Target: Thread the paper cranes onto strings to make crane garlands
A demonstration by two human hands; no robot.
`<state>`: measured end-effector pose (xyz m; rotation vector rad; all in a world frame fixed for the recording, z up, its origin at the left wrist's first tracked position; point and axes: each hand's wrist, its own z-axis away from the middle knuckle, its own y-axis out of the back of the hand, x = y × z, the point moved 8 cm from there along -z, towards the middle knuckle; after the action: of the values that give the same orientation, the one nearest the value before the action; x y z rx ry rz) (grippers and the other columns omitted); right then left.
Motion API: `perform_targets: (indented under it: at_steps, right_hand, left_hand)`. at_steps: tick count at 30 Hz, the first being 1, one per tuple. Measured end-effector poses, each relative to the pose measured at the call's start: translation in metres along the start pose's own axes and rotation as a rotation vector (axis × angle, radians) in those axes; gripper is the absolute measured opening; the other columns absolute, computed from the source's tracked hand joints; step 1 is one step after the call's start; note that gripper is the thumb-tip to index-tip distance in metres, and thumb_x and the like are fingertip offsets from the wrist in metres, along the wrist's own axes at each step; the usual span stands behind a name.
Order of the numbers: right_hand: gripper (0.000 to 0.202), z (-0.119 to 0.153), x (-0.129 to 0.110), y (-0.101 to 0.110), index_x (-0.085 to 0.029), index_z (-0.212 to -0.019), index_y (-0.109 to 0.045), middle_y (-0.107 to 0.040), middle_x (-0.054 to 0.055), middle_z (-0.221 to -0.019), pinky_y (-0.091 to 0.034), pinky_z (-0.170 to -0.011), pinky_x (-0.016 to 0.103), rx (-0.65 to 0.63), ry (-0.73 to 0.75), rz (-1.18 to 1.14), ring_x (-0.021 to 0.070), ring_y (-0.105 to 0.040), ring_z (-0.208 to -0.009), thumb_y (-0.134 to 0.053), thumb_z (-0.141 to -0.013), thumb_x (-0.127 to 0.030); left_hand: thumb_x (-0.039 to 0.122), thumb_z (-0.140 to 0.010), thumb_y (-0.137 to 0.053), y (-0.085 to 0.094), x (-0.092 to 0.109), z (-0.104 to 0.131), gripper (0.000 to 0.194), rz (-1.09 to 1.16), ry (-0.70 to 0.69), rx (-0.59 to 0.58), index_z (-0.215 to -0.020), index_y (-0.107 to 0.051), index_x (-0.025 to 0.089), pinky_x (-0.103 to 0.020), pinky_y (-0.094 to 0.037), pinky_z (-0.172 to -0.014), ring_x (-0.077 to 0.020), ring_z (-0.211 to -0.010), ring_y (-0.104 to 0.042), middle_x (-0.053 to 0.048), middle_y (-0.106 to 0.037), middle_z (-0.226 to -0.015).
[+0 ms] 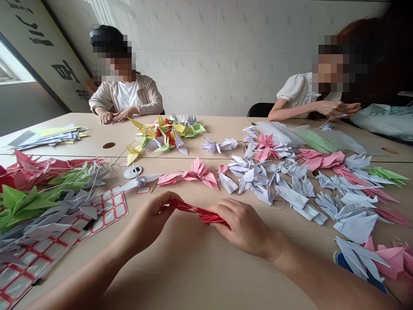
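Note:
Both my hands are closed on a bundle of red folded paper pieces, held over the near middle of the table. My left hand pinches its left end between thumb and fingers. Around the right end wraps my right hand, covering part of the stack. Just beyond lie pink paper cranes and a white paper crane. To the right spreads a large heap of white paper cranes, some strung together. Whether the red pieces are strung is unclear.
Strings of pink and green cranes lie at left on red-bordered label sheets. A pile of yellow, red and green cranes sits farther back. Paper sheets are stacked far left. Two people sit opposite, one with hands raised near plastic bags.

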<state>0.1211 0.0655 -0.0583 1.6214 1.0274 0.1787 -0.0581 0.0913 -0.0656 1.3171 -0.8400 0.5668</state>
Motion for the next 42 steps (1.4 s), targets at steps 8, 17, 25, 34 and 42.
perform_targets:
  at_steps: [8,17,25,34,42]
  right_hand:
    - [0.021,-0.001,0.002,0.002,-0.019,-0.108,-0.061,-0.068,0.006,-0.094,-0.048,-0.077,0.032,0.008,-0.009,-0.001,0.0211,-0.062,-0.088,-0.056,-0.089,-0.016]
    - [0.024,0.000,0.001,-0.001,-0.020,-0.106,-0.062,-0.068,0.005,-0.093,-0.048,-0.075,0.031,-0.035,-0.018,0.008,0.0201,-0.062,-0.087,-0.057,-0.084,-0.011]
    - [0.025,-0.001,0.002,0.001,-0.020,-0.105,-0.062,-0.068,0.005,-0.093,-0.046,-0.074,0.030,-0.021,-0.021,0.014,0.0203,-0.062,-0.086,-0.058,-0.083,-0.009]
    - [0.021,-0.001,0.002,0.000,-0.019,-0.104,-0.062,-0.068,0.005,-0.091,-0.046,-0.073,0.031,-0.026,-0.031,0.029,0.0207,-0.062,-0.085,-0.057,-0.085,-0.012]
    - [0.021,-0.002,0.003,0.000,-0.019,-0.104,-0.063,-0.068,0.005,-0.090,-0.047,-0.073,0.031,-0.021,-0.043,0.021,0.0207,-0.063,-0.084,-0.057,-0.085,-0.012]
  left_hand:
    - [0.032,-0.089,-0.046,0.005,0.001,0.000,0.020,-0.069,0.005,0.044,-0.094,-0.062,0.022,-0.033,-0.048,-0.079,-0.0227,-0.091,-0.064,-0.003,-0.071,-0.094]
    - [0.024,-0.085,-0.049,0.006,0.007,-0.001,0.016,0.102,0.022,0.064,-0.090,-0.063,0.022,-0.031,-0.048,-0.082,-0.0206,-0.095,-0.064,-0.002,-0.071,-0.098]
    - [0.017,-0.080,-0.048,0.007,0.006,0.001,0.015,0.109,0.084,0.033,-0.084,-0.062,0.022,-0.029,-0.048,-0.075,-0.0197,-0.087,-0.064,-0.001,-0.071,-0.090]
    - [0.019,-0.079,-0.047,0.007,0.004,0.001,0.016,0.142,0.098,0.053,-0.085,-0.062,0.022,-0.028,-0.046,-0.070,-0.0196,-0.084,-0.063,-0.001,-0.071,-0.088]
    - [0.018,-0.084,-0.049,-0.001,0.001,0.000,0.016,0.321,0.107,-0.016,-0.094,-0.062,0.022,-0.030,-0.042,-0.083,-0.0196,-0.094,-0.059,-0.003,-0.068,-0.098]
